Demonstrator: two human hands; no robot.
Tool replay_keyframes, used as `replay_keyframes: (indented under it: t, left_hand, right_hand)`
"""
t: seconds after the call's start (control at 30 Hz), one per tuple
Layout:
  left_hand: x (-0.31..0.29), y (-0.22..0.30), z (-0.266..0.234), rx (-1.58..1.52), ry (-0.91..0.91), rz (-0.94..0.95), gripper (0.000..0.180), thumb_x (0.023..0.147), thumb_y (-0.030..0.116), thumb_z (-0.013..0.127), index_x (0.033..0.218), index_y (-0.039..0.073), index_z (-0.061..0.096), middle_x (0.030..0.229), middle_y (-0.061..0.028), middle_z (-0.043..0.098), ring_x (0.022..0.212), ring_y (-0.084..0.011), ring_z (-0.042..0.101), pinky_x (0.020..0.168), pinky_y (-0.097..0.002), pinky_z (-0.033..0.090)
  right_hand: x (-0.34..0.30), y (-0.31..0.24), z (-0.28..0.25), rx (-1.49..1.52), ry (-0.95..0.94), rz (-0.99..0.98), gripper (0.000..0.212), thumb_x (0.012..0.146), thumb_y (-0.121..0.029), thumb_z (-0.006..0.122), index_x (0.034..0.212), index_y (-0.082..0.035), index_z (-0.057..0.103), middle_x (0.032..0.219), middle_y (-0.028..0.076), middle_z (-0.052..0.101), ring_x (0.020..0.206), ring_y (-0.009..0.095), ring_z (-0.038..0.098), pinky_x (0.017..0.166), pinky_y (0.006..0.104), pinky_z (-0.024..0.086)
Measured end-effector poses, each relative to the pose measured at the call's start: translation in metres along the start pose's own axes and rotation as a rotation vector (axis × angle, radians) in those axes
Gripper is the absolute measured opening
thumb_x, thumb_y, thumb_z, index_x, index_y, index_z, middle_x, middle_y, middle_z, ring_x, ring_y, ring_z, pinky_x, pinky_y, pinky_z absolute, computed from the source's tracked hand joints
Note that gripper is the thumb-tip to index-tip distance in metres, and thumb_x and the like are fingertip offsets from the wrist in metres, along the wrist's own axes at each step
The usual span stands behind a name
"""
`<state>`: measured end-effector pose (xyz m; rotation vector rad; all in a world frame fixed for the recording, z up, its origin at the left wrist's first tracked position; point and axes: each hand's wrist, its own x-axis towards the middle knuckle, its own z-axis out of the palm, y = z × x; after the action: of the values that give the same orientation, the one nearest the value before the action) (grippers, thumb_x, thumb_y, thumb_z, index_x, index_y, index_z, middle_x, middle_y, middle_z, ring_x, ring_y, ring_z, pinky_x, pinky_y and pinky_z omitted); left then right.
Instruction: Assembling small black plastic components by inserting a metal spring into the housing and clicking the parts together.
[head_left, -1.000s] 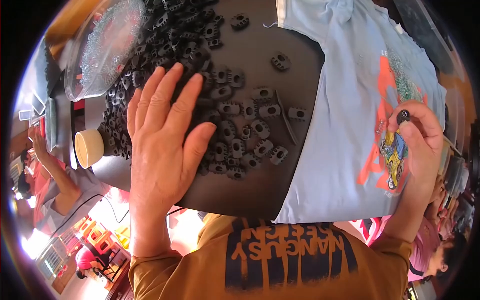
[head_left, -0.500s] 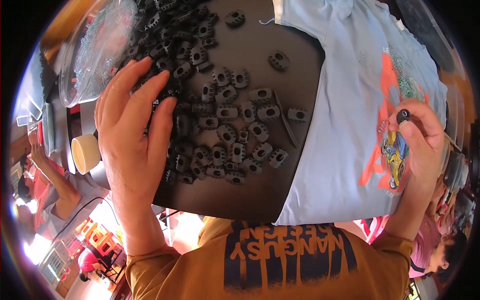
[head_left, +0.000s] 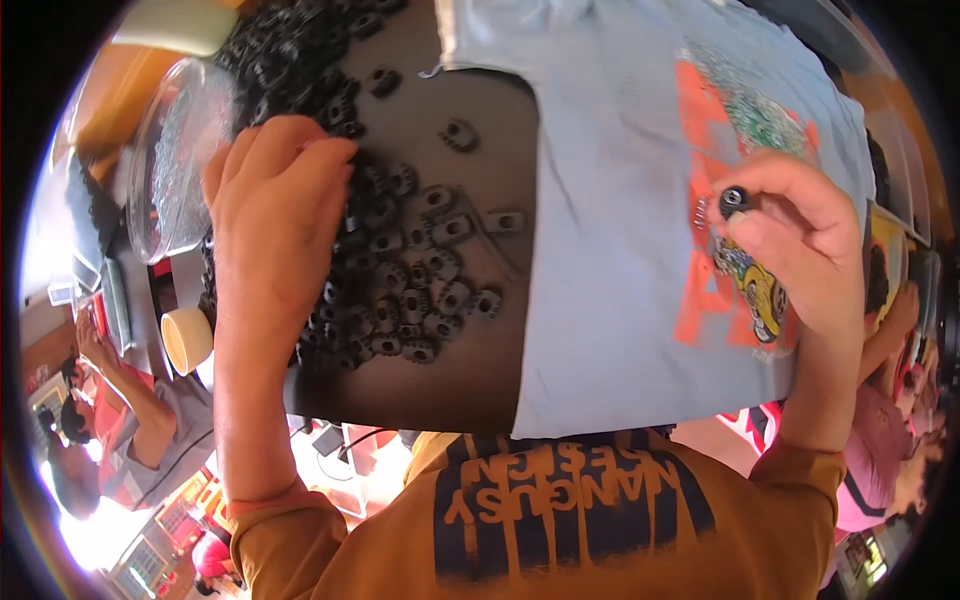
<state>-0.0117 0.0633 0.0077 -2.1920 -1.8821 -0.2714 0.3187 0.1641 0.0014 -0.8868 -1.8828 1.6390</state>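
My left hand is bent over a pile of black ridged plastic pieces, its fingers curled together; whatever they grip is hidden. Between the thumb and forefinger of my right hand is a small black round plastic piece with a hole in its end. That hand is above a light blue T-shirt with an orange print, spread over the right side of the table. Tiny metal springs lie on the cloth beside the right fingertips, and a glittering heap of small pieces rests farther back on it.
A clear round container of shiny small bits stands left of the pile. Nearer me is a cream-coloured cup or roll. Loose black pieces and a thin dark stick lie on the dark table. Other people sit at both sides.
My left hand's fingers have gone from spread apart to curled together over the pile. The right hand still pinches the small black piece. The whole view has shifted, moving the table contents leftward.
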Motion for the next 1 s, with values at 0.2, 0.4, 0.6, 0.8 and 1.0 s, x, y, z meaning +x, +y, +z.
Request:
replay_keyframes:
  t: [0.2,0.4,0.6,0.8,1.0]
  left_hand:
    - [0.006,0.038,-0.022,-0.556,-0.026,-0.454,0.009,0.087,-0.001,0.059,0.096,0.001,0.062,0.091,-0.0060,0.065,0.076,-0.0099,0.060,0.067,-0.0246,0.047]
    - [0.016,0.113,-0.038,-1.417,-0.053,-0.525,0.028,0.089,0.014,0.060,0.109,-0.004,0.054,0.083,-0.0106,0.063,0.065,-0.0081,0.051,0.062,-0.0194,0.042]
    - [0.035,0.133,-0.029,-1.499,-0.146,-0.439,0.032,0.090,0.014,0.059,0.115,-0.006,0.053,0.085,-0.0102,0.064,0.066,-0.0082,0.050,0.063,-0.0205,0.042]
    - [0.033,0.128,-0.004,-1.616,-0.124,-0.378,0.025,0.093,0.013,0.056,0.112,-0.003,0.054,0.098,-0.0117,0.063,0.067,-0.0103,0.051,0.067,-0.0230,0.041]
    - [0.028,0.116,0.001,-1.750,-0.221,-0.382,0.024,0.094,0.013,0.056,0.113,-0.003,0.055,0.098,-0.0106,0.061,0.071,-0.0104,0.050,0.068,-0.0231,0.040]
  right_hand:
    - [-0.006,-0.011,0.000,0.013,-0.032,0.008,0.015,0.083,-0.004,0.064,0.097,0.004,0.063,0.088,0.007,0.061,0.080,0.013,0.056,0.072,0.0253,0.045]
    - [-0.008,-0.020,0.003,0.029,-0.074,0.080,0.016,0.082,-0.004,0.068,0.096,0.003,0.064,0.088,0.005,0.062,0.078,0.012,0.059,0.071,0.0255,0.048]
    - [-0.009,-0.016,-0.001,0.035,-0.077,-0.016,0.016,0.082,-0.005,0.069,0.096,0.003,0.065,0.087,0.005,0.064,0.079,0.012,0.059,0.071,0.0248,0.048]
    - [-0.008,-0.012,0.001,0.019,-0.094,-0.083,0.014,0.083,-0.005,0.068,0.094,0.002,0.066,0.083,0.004,0.064,0.075,0.011,0.058,0.066,0.0237,0.046]
    - [-0.006,-0.010,0.005,0.071,-0.135,-0.016,0.014,0.083,-0.005,0.069,0.094,0.002,0.066,0.083,0.004,0.064,0.074,0.011,0.058,0.065,0.0240,0.046]
